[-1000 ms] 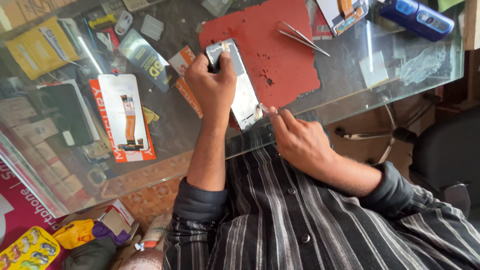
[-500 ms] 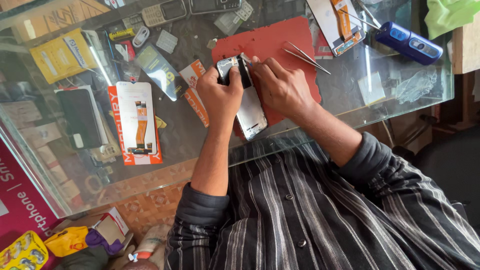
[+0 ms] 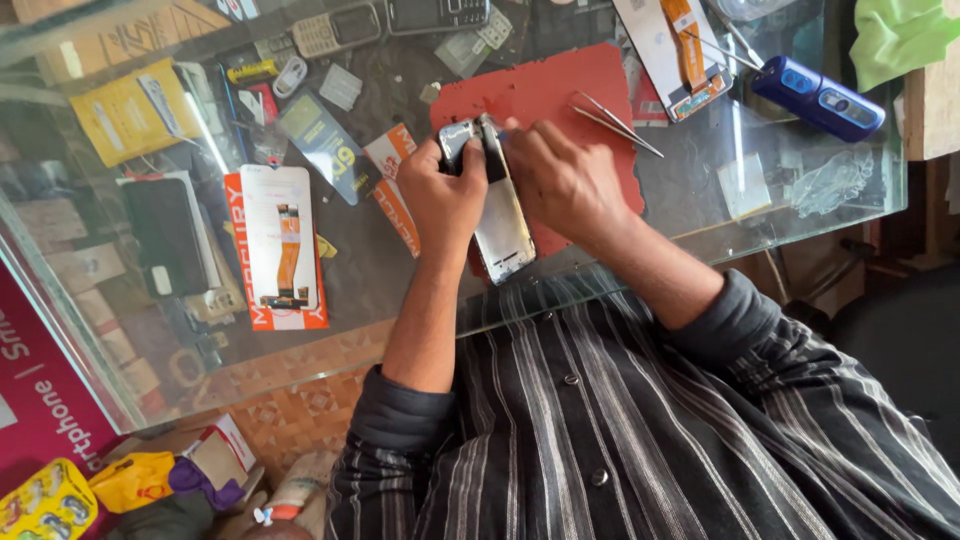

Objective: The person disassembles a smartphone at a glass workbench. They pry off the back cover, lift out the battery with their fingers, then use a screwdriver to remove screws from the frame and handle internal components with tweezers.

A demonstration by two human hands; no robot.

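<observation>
- Two hands close on one opened mobile phone (image 3: 500, 215), held just above the red work mat (image 3: 560, 95) at the near edge of the glass counter (image 3: 700, 210).
- Left hand (image 3: 440, 200) wraps the phone's upper end, thumb across its top, gripping it firmly.
- Right hand (image 3: 565, 180) is bunched at the same end, fingertips pinched against the phone's edge; whether they hold a small tool I cannot tell.
- It likely handles as light, stiff and thin, with a smooth, slippery metal face and fragile exposed parts; the long side edges look the safest hold.
- It is slim, silvery-grey, with a darker top section.
- Tweezers (image 3: 615, 122) lie untouched on the mat.
</observation>
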